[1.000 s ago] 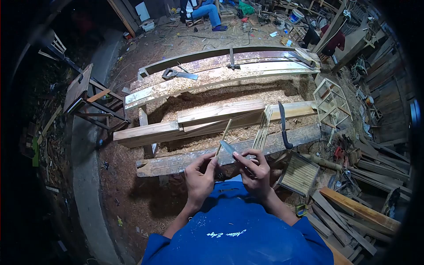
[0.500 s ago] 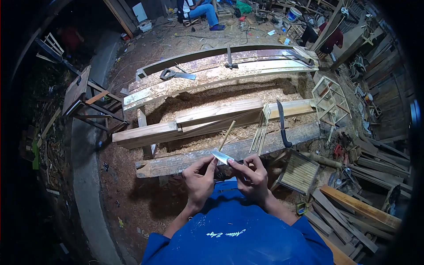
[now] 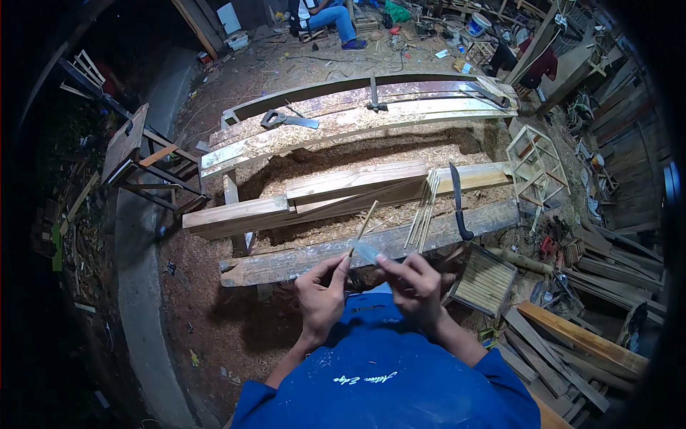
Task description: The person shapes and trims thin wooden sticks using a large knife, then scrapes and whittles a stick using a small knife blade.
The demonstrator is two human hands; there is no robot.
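Note:
Between thumb and fingers my left hand pinches a thin wooden stick, which points up and away from me. My right hand is closed round a small knife, whose blade is blurred and lies against or very near the stick's lower part. Beyond my hands, a bundle of thin sticks leans across the front plank. A dark-handled machete lies to the right of the bundle.
Thick beams lie across the middle, with a handsaw and a hammer on the planks behind. A wooden frame and slatted panel are at right. A seated person is at the back.
The knife in my right hand first drew back toward me along the stick, then moved forward again. My left hand has stayed nearly in place with the stick.

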